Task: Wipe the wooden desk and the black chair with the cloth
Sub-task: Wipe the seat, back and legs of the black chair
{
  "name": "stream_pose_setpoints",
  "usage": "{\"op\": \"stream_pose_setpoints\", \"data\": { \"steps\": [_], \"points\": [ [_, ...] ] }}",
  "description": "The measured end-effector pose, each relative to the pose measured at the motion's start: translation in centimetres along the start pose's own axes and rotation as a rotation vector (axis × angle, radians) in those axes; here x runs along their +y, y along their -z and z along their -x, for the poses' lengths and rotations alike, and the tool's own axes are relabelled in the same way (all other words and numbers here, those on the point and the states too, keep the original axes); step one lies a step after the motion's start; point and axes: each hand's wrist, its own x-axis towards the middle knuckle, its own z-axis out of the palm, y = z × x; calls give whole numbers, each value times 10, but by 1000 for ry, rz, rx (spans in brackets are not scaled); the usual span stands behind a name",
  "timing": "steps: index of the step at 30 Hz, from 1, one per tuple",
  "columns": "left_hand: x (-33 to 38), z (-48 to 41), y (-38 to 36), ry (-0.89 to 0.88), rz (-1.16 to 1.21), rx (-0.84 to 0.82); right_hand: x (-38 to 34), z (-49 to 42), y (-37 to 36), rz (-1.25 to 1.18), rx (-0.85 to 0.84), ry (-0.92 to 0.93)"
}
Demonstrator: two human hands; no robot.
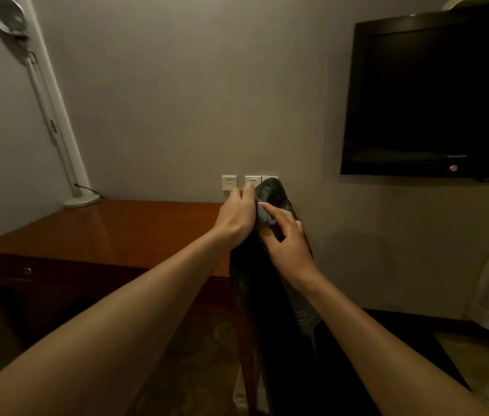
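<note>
Both arms reach forward to the black chair (270, 283) standing at the right end of the wooden table (111, 229). The left hand (238, 217) and right hand (286, 244) meet at the chair's back, fingers (270, 209) curled and pinching a small grey cloth (264, 217) between them. A desk lamp (81, 201) stands at the table's far left; a television (432, 94) hangs on the right.
</note>
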Motion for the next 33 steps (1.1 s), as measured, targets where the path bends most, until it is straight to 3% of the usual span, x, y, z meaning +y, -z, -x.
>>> {"op": "stream_pose_setpoints", "data": {
  "steps": [3, 12, 18, 33],
  "points": [
    [-4, 7, 1, -97, -98, -23, 2, 0, 2, 40, -52, -13],
    [-9, -4, 0, -154, -291, 32, 16, -52, -3, 263, 30, 0],
    [-22, -25, 2, -175, -389, -48, 40, -99, -11, 377, 94, -14],
    [-41, -72, 7, -276, -482, -95, 99, -203, 1, 526, 193, -136]
  ]
}}
